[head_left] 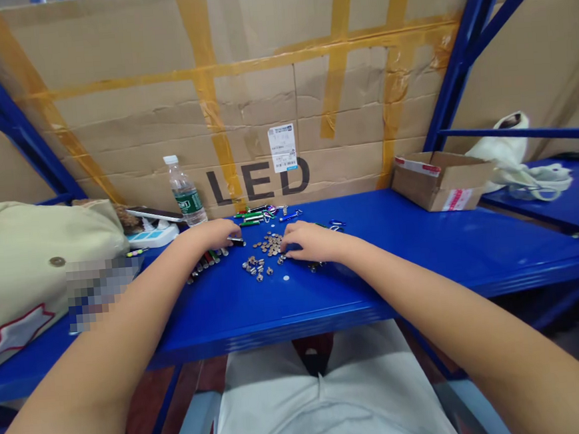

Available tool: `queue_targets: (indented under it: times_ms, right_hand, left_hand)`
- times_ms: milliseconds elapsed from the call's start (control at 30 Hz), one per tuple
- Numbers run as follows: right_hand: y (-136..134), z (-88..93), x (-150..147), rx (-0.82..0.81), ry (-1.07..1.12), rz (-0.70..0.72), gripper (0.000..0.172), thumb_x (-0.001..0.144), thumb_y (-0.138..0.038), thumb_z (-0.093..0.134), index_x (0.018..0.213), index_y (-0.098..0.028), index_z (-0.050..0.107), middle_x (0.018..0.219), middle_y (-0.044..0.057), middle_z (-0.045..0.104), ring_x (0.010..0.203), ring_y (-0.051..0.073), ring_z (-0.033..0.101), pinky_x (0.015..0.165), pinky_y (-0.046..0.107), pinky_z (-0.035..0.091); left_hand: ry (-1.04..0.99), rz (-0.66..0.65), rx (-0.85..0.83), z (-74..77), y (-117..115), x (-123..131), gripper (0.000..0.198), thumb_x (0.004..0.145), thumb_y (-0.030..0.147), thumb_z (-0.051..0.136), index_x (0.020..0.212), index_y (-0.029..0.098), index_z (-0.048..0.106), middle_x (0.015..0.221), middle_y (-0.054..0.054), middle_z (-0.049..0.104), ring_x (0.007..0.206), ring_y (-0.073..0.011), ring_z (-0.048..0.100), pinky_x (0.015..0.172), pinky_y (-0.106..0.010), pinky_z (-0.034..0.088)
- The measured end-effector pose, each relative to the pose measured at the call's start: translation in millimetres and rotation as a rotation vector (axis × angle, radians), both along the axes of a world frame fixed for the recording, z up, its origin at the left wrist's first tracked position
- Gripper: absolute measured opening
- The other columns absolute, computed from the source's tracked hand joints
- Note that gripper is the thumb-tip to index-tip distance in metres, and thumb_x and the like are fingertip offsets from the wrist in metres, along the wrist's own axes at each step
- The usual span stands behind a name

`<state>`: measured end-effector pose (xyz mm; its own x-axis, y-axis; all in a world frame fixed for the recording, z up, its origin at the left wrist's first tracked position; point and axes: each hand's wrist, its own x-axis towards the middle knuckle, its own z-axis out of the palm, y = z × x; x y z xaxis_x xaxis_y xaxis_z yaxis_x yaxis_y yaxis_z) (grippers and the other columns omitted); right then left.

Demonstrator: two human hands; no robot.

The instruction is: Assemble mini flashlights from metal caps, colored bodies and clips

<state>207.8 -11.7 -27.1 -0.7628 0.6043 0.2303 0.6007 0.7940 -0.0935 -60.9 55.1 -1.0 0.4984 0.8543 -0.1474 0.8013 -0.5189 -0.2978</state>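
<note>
My left hand [219,234] holds a small black cylinder [236,241] with a silvery end, over the blue table [257,313]. Below that hand lies a row of coloured tubes [207,260], partly covered by it. My right hand [311,242] has its fingertips pinched at the edge of a pile of small round metal discs [273,243]; whatever is between them is too small to make out. Several small metal caps [256,268] lie nearer the front. Green tubes with clips [254,217] and a blue one [291,216] lie behind.
A water bottle [186,195] and a white power strip [153,237] stand behind my left arm. A beige bag [42,263] fills the left side. An open cardboard box [434,182] sits at the back right.
</note>
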Motion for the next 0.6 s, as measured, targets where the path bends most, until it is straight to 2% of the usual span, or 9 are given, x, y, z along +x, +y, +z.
queue_targets:
  times_ms: [133, 333, 467, 600]
  right_hand:
    - [-1.9, -1.8, -5.3, -0.007, -0.017, 0.014, 0.022, 0.084, -0.021, 0.055, 0.101, -0.019, 0.069, 0.105, 0.01, 0.061, 0.096, 0.022, 0.054, 0.084, 0.035, 0.042]
    - [1.9, -1.1, -3.3, -0.019, -0.038, -0.036, 0.015, 0.081, -0.015, 0.057, 0.091, -0.015, 0.069, 0.096, 0.009, 0.065, 0.089, 0.02, 0.057, 0.08, 0.031, 0.043]
    - [2.6, -1.1, -0.2, -0.093, 0.039, -0.054, 0.018, 0.079, -0.014, 0.058, 0.096, -0.015, 0.066, 0.092, 0.006, 0.067, 0.083, 0.018, 0.059, 0.074, 0.028, 0.045]
    - [1.5, 1.4, 1.7, -0.105, 0.17, -0.096, 0.02, 0.08, -0.015, 0.058, 0.1, -0.015, 0.063, 0.094, 0.006, 0.067, 0.083, 0.016, 0.06, 0.076, 0.028, 0.046]
  left_hand:
    - [-0.041, 0.023, 0.004, -3.7, -5.6, -3.6, 0.032, 0.074, 0.022, 0.059, 0.106, 0.024, 0.063, 0.111, -0.005, 0.066, 0.098, -0.0212, 0.06, 0.082, -0.026, 0.044]
    - [-0.052, 0.046, 0.026, -2.7, -10.9, -4.3, 0.034, 0.076, 0.027, 0.059, 0.11, 0.022, 0.062, 0.115, -0.008, 0.064, 0.1, -0.0231, 0.059, 0.084, -0.028, 0.044]
    - [-0.099, 0.051, 0.01, -2.6, -16.3, -3.5, 0.029, 0.077, 0.029, 0.057, 0.104, 0.02, 0.064, 0.111, -0.009, 0.064, 0.097, -0.0227, 0.059, 0.082, -0.027, 0.044]
    - [-0.209, 0.102, -0.026, -6.2, -17.0, -5.1, 0.035, 0.077, 0.029, 0.057, 0.111, 0.02, 0.058, 0.111, -0.007, 0.065, 0.095, -0.0217, 0.06, 0.078, -0.027, 0.045]
